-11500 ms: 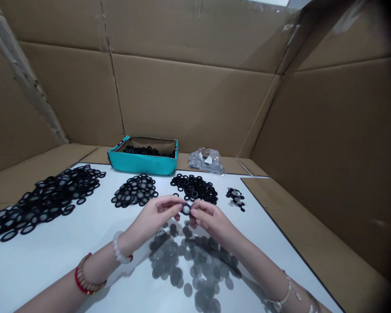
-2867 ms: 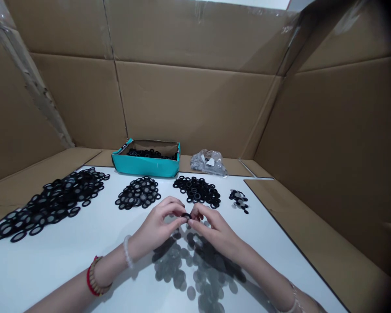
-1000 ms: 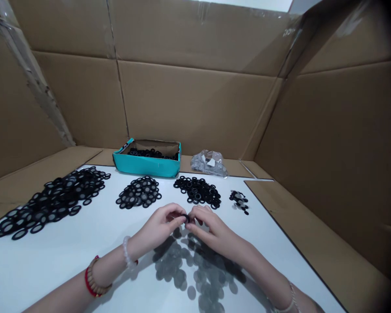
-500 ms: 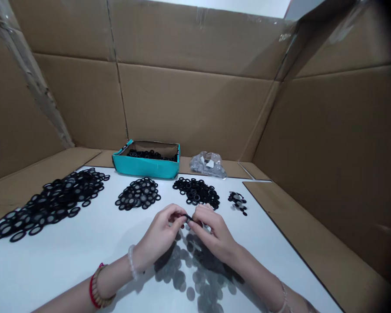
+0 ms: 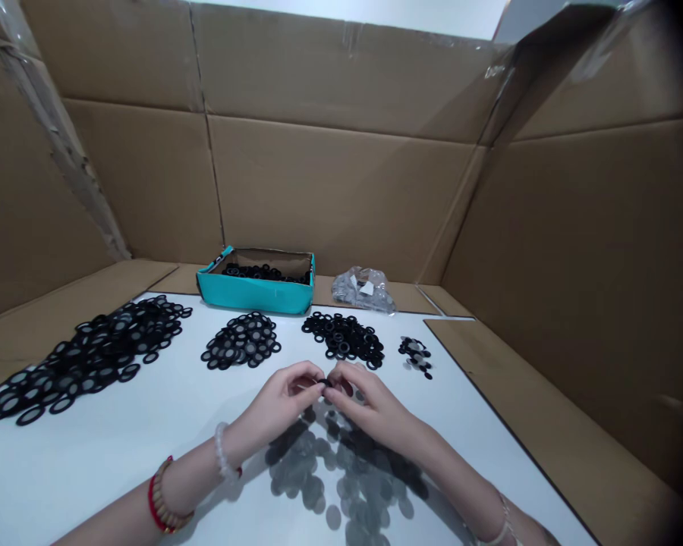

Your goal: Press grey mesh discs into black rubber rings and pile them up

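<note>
My left hand (image 5: 287, 394) and my right hand (image 5: 369, 398) meet over the white table, fingertips pinching a small black ring (image 5: 325, 383) from both sides. Whether a disc sits inside that ring is hidden by the fingers. Under and in front of my hands lie many loose grey mesh-like discs (image 5: 356, 485), partly in shadow. Just beyond my right hand is a pile of black rings (image 5: 344, 337). Left of it sits a pile of black rings with grey discs in them (image 5: 242, 341).
A long heap of disc-filled rings (image 5: 102, 353) stretches along the left. At the back stand a teal box (image 5: 253, 294) holding black rings and a clear plastic bag (image 5: 364, 290) of grey pieces. A small mixed pile (image 5: 415, 354) lies right. Cardboard walls (image 5: 341, 189) surround the table.
Both hands have drawn slightly closer together around the black ring, and the ring has turned between the fingertips. The left forearm has shifted a little left. The piles look the same.
</note>
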A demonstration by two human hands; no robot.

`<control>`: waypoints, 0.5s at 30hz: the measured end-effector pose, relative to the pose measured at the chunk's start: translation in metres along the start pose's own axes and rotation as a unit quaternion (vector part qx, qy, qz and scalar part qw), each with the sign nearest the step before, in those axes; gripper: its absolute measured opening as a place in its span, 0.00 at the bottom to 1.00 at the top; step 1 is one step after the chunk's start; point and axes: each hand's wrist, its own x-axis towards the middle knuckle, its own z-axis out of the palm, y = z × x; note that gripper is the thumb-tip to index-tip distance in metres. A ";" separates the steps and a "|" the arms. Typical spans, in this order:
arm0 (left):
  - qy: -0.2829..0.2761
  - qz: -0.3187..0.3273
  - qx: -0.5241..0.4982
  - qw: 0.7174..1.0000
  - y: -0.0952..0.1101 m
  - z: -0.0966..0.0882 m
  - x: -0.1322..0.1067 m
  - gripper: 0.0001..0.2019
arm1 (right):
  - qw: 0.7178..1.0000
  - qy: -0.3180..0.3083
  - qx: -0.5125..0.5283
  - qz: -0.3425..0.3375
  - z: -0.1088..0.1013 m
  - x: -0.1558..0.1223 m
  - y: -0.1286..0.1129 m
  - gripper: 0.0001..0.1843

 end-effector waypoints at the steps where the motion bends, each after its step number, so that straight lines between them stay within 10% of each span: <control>1: 0.004 0.006 0.025 1.000 0.000 0.000 -0.001 0.06 | 1.000 -0.001 -0.004 -0.009 0.001 0.000 0.000 0.12; 8: 0.062 0.051 0.175 0.981 0.006 0.004 -0.008 0.06 | 0.996 0.058 -0.052 -0.053 0.005 -0.002 -0.003 0.13; 15: 0.028 -0.006 0.039 0.999 0.010 -0.001 -0.001 0.06 | 1.000 0.015 0.012 -0.003 0.001 -0.002 -0.003 0.12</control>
